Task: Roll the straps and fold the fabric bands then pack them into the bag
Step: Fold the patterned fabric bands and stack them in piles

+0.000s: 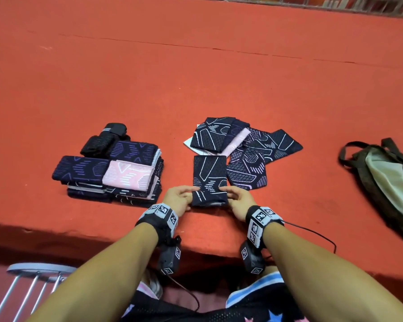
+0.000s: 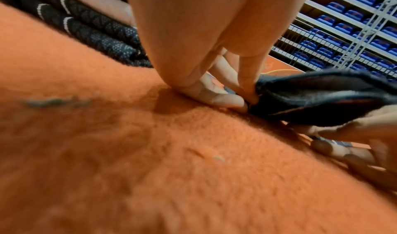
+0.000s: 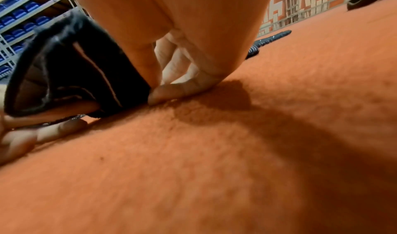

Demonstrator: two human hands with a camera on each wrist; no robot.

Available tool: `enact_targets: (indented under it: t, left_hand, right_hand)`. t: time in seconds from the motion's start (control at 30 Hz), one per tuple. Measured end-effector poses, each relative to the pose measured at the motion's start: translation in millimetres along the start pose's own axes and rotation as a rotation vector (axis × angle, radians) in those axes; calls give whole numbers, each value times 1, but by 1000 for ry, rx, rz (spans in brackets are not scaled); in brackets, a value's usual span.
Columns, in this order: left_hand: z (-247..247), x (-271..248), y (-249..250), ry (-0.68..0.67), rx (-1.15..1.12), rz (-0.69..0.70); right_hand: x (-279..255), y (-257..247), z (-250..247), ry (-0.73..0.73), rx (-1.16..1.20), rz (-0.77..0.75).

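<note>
Head view shows the red felt surface as the largest thing, with wide bare room beyond the work and its front edge just behind both wrists. Far right lies the bag, well apart from everything else. On the left sits the stack of folded bands, with the rolled straps at its far side; right of centre is the loose pile of unfolded bands. Between them, nearest the person, lies the dark patterned band — its long axis runs straight away from the body, its far end touching the loose pile.

Both hands work its near end. The left hand pinches the near-left corner, the right hand the near-right one; in the wrist views thumb and fingers of each are clamped on the fabric edge, which gapes open between them. Neither hand is nearer — they sit level. My judgement: the fold goes forward, away from the body, near end carried onto the far end, then sideways to the stack, where the path is open.
</note>
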State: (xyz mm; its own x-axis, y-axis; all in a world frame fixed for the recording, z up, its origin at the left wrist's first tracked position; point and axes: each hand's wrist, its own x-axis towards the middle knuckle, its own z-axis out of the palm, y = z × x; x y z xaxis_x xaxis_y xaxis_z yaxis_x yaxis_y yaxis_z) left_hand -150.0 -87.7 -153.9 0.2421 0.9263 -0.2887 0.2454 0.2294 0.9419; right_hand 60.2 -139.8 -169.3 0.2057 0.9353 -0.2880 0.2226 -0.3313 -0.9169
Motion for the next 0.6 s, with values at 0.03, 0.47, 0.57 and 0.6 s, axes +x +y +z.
enact_targets:
  t: [0.03,0.47,0.57,0.6]
  left_hand:
    - [0,0,-2,3,-19,-13]
    - [4,-8,-10,116,-24,57]
    - [5,-12,-13,120,-8,50]
    - [6,-13,-15,122,18,57]
  right_hand:
    - [-1,0,0,6,5,-14]
    - [-9,7,11,108,-155,-111]
    - [-16,8,10,101,-124,-79]
    - [-18,9,11,110,-128,-75]
